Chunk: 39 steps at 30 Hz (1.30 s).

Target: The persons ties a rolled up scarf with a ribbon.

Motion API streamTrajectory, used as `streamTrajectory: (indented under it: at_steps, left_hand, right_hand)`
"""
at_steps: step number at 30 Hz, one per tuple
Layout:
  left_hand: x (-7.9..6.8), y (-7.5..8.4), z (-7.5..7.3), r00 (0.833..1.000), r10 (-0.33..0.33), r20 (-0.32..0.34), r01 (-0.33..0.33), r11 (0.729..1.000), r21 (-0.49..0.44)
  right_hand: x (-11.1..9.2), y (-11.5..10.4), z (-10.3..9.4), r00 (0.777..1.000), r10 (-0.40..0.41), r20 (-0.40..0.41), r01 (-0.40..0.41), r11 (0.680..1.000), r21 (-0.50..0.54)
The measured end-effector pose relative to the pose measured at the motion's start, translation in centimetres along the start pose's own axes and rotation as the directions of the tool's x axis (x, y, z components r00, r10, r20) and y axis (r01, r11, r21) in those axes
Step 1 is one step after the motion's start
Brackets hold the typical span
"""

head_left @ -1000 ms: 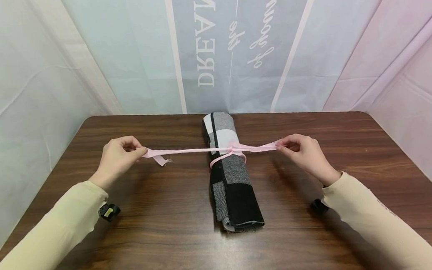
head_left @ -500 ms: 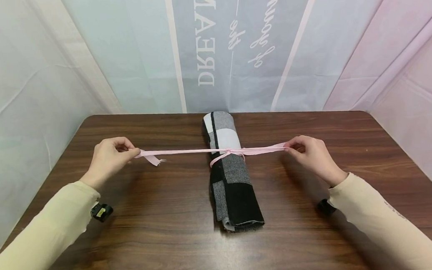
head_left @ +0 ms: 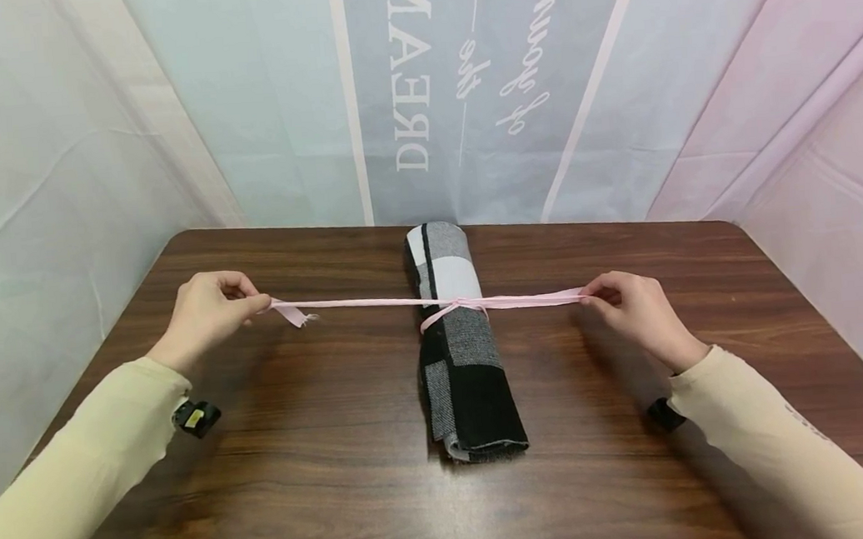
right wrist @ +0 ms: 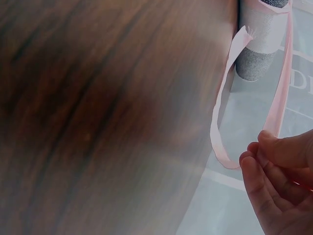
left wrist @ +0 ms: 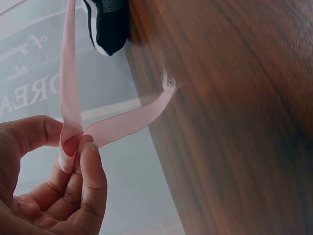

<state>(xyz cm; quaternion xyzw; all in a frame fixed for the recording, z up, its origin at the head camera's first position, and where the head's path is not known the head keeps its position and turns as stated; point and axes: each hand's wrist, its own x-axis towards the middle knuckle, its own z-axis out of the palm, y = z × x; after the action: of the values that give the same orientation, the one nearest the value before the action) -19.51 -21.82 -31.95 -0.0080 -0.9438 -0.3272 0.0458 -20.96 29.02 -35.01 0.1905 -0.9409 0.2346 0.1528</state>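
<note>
A rolled checked cloth [head_left: 478, 400] in black, grey and white lies lengthwise on the table. Round its middle goes a pink ribbon [head_left: 351, 303], crossed or knotted on top; which of the two I cannot tell. My left hand [head_left: 205, 314] pinches the ribbon off to the left, its short frayed tail [left wrist: 129, 122] hanging free past the fingers. On the right side, the other stretch of ribbon [head_left: 535, 300] is pinched between thumb and fingers of my right hand [head_left: 640, 309]. A loose frayed length [right wrist: 217, 112] curves away from that grip in the right wrist view. Both stretches look taut.
The brown wood-grain table [head_left: 327, 494] ends at a pale backdrop cloth [head_left: 277, 105] with mirrored lettering. Fabric walls [head_left: 41, 163] rise at the left and right sides. A small black device [head_left: 197, 418] is worn at each wrist.
Both hands have moved apart, the left one leftward and the right one rightward. The ribbon's crossing on the roll has drawn smaller and flatter. The cloth roll has stayed in place.
</note>
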Motion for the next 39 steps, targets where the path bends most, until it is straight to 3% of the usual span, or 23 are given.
streamTrajectory:
  at_steps: [14,30,39]
  left_hand:
    - [-0.33,0.21,-0.18,0.998,0.048,0.047,-0.052,0.996,0.079]
    - [-0.49,-0.05,-0.61,0.996,0.035,0.082,-0.047,0.989,0.141]
    - [-0.5,-0.67,-0.18,0.996,0.076,0.042,-0.082,0.98,0.179]
  right_hand:
    - [-0.18,0.34,-0.52,1.0,-0.003,0.012,0.004,1.0,-0.03]
    - [-0.07,1.0,-0.67,0.996,0.045,0.08,-0.045,0.999,0.001]
    - [-0.16,0.95,-0.42,0.998,0.009,0.059,-0.008,1.0,-0.017]
